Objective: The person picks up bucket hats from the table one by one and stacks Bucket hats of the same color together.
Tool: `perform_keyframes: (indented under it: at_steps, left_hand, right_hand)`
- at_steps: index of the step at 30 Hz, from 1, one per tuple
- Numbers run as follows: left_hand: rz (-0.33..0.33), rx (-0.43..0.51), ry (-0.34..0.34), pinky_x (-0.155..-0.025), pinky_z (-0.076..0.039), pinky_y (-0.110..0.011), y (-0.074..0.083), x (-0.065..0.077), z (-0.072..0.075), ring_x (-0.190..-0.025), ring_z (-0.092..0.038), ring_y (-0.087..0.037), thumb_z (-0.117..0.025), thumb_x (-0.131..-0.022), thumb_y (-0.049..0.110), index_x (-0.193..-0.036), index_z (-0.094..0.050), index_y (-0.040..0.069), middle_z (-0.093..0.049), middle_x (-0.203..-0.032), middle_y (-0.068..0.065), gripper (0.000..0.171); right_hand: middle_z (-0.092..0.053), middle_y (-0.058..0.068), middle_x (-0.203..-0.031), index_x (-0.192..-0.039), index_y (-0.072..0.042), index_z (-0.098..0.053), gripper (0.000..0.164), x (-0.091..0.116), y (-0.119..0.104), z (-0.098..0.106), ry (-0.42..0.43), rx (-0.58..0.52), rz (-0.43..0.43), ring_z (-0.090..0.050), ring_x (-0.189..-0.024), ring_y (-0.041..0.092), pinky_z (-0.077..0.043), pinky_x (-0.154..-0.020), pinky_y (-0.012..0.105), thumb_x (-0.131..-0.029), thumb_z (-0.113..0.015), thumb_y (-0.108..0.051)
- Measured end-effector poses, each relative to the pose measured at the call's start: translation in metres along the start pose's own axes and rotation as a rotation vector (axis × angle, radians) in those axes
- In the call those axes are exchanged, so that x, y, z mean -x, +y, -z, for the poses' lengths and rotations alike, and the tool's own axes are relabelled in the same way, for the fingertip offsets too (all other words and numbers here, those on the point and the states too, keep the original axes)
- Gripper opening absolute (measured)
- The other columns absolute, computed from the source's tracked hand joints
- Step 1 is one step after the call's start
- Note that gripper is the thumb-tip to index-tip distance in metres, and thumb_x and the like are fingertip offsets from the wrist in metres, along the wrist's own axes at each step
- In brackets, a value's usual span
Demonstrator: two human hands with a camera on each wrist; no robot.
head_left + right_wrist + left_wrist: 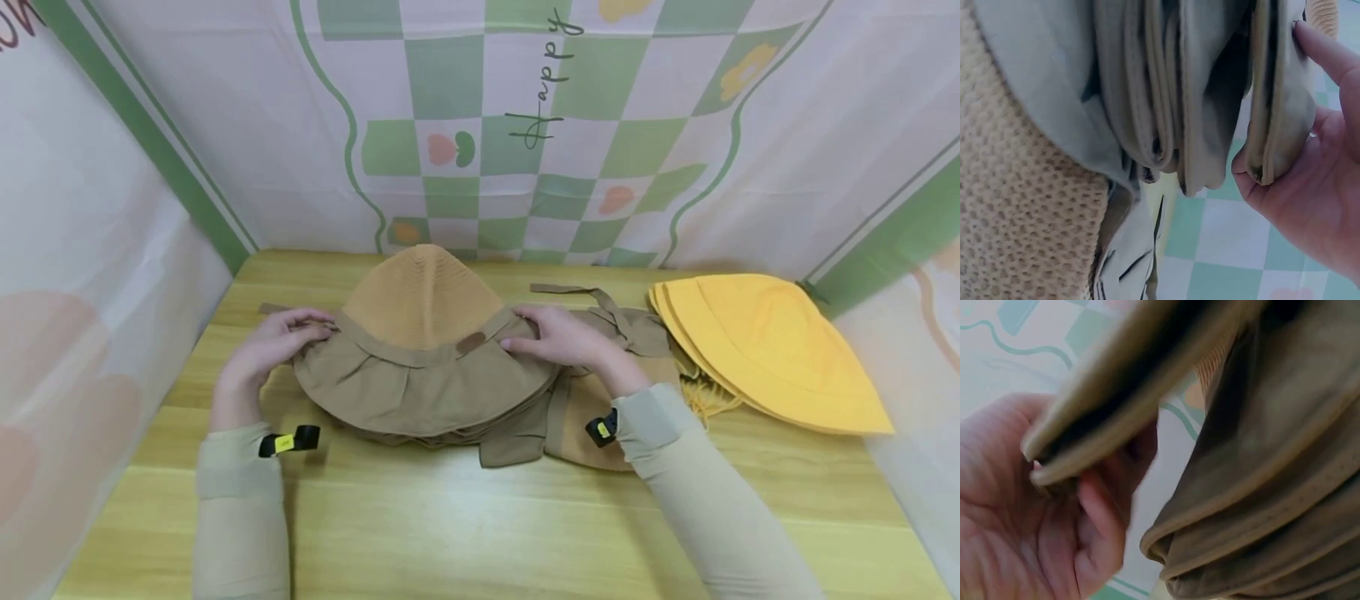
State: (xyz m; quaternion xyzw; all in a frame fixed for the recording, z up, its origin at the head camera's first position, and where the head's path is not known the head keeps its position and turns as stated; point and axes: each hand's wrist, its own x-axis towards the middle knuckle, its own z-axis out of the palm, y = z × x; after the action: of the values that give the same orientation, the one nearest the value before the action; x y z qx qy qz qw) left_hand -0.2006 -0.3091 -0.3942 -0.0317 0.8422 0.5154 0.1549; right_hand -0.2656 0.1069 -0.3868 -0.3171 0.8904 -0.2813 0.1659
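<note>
A sun hat (426, 304) with a tan knitted crown and an olive-brown fabric brim lies crown up on a stack of similar hats (1266, 506). My left hand (270, 342) pinches the left side of its brim between thumb and fingers. On the other side, my right hand (562, 335) grips the brim with the thumb on top and the fingers underneath. Both wrist views show the held brim (1282, 112) parted from the layered brims below it. A small brown patch (472, 342) sits on the band at front right.
Another tan and brown hat (585, 417) lies partly under my right forearm, with a fabric strap (570, 288) behind it. Stacked yellow hats (772, 350) with yellow cords (708, 398) sit at the right of the wooden table (450, 533). A printed cloth (510, 150) hangs behind.
</note>
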Motion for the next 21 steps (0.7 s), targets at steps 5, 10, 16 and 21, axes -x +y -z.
perform_keyframes:
  at_steps: [5,10,16,21]
  left_hand:
    - [-0.047,-0.131,0.004,-0.078,-0.051,-0.023,-0.002,-0.001,-0.001,-0.097,-0.057,-0.012,-0.056,-0.102,0.022,-0.135,-0.056,0.002,-0.06,-0.129,-0.02,0.039]
    - [-0.12,-0.237,0.004,-0.096,-0.052,-0.042,0.008,0.0,-0.008,-0.121,-0.055,-0.034,-0.055,-0.098,0.012,-0.147,-0.045,0.005,-0.054,-0.14,-0.022,0.05]
    - [-0.25,-0.194,-0.04,-0.117,-0.029,-0.062,0.019,-0.008,-0.025,-0.146,-0.031,-0.043,-0.061,-0.098,0.02,-0.161,-0.012,0.013,-0.032,-0.158,-0.023,0.08]
    - [-0.265,-0.303,-0.035,-0.12,-0.025,-0.06,0.022,-0.017,-0.045,-0.151,-0.022,-0.041,-0.067,-0.092,0.05,-0.162,0.007,0.019,-0.014,-0.166,-0.022,0.106]
  right_hand:
    - [-0.071,0.004,-0.113,-0.129,-0.009,-0.061,0.041,0.0,0.002,-0.003,0.023,0.014,0.037,-0.066,-0.099,0.016,-0.052,-0.093,0.041,-0.096,-0.067,-0.032]
    - [-0.062,0.015,-0.133,-0.137,-0.005,-0.056,0.052,0.002,0.003,-0.004,0.039,0.072,0.002,-0.057,-0.126,0.033,-0.045,-0.107,0.051,-0.095,-0.068,-0.034]
    - [-0.047,0.024,-0.15,-0.149,-0.001,-0.041,0.067,0.004,0.005,-0.008,0.005,0.106,-0.053,-0.043,-0.14,0.041,-0.036,-0.115,0.055,-0.097,-0.064,-0.036]
    - [-0.045,0.027,-0.151,-0.153,0.002,-0.032,0.07,0.003,0.009,-0.017,-0.004,0.097,-0.042,-0.047,-0.138,0.042,-0.038,-0.114,0.055,-0.1,-0.06,-0.034]
